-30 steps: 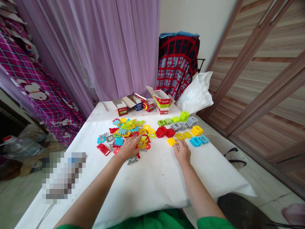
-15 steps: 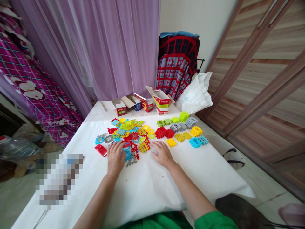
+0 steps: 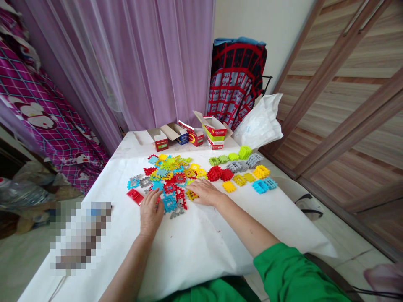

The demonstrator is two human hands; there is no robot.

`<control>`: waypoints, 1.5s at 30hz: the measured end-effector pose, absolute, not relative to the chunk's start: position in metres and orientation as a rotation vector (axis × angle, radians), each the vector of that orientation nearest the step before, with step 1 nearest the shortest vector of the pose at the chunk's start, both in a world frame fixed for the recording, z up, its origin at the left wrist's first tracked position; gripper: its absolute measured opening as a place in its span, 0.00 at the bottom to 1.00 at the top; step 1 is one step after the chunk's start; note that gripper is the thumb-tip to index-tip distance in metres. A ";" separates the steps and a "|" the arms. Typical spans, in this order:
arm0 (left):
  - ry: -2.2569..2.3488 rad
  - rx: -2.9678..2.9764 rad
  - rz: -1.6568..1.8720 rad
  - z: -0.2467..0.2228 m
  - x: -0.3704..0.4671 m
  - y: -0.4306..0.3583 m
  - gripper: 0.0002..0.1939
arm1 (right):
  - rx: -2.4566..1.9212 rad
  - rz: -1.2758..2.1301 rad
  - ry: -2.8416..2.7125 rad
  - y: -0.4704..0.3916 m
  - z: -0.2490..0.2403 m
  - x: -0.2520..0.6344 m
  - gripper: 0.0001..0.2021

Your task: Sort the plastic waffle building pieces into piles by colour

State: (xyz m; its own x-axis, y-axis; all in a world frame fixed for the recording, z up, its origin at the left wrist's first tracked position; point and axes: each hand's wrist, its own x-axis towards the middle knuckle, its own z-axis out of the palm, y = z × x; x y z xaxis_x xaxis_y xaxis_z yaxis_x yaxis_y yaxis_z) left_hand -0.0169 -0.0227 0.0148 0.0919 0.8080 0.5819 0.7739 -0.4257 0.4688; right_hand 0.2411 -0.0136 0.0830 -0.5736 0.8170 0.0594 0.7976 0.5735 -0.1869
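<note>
Lying heaped on the white cloth (image 3: 195,247), multicoloured notched plastic tiles (image 3: 170,188) reach under the right hand (image 3: 204,193), whose grip I cannot tell; the left hand (image 3: 151,213), unclenched, is at their near-left edge.

The left forearm (image 3: 130,266) slants toward 1 o'clock, ending in the left hand (image 3: 152,214), back upward, fingers loosely bent and parted. At 2 o'clock from it, the right hand (image 3: 203,192) is palm down, fingers toward 10 o'clock, continuing the right forearm's (image 3: 245,226) line.
</note>
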 end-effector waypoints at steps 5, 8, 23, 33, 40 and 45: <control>1.657 2.264 1.286 0.013 -0.019 -0.021 0.16 | -1.376 0.158 -2.641 -0.023 0.087 0.247 0.28; 1.627 2.263 1.323 0.012 -0.020 -0.020 0.15 | -1.428 0.159 -2.581 -0.038 0.095 0.274 0.30; 1.637 2.296 1.314 0.005 -0.024 -0.015 0.16 | -2.032 0.007 -2.463 -0.025 0.096 0.438 0.27; 1.650 2.324 1.273 0.002 -0.026 -0.015 0.16 | -1.931 0.061 -2.644 -0.014 0.082 0.448 0.28; 1.662 2.361 1.250 0.005 -0.026 -0.014 0.17 | -1.996 0.031 -2.704 -0.008 0.088 0.441 0.29; 1.666 2.355 1.230 0.005 -0.025 -0.014 0.16 | -2.144 0.043 -2.670 -0.008 0.096 0.434 0.33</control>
State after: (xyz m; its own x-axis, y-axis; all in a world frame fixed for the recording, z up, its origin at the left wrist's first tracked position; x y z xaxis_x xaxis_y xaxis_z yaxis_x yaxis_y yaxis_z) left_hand -0.0254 -0.0140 0.0048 0.1278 0.7999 0.5864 0.7959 -0.4355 0.4206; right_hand 0.4345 -0.0075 0.0964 -0.1916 0.9534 -0.2331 0.9603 0.2312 0.1560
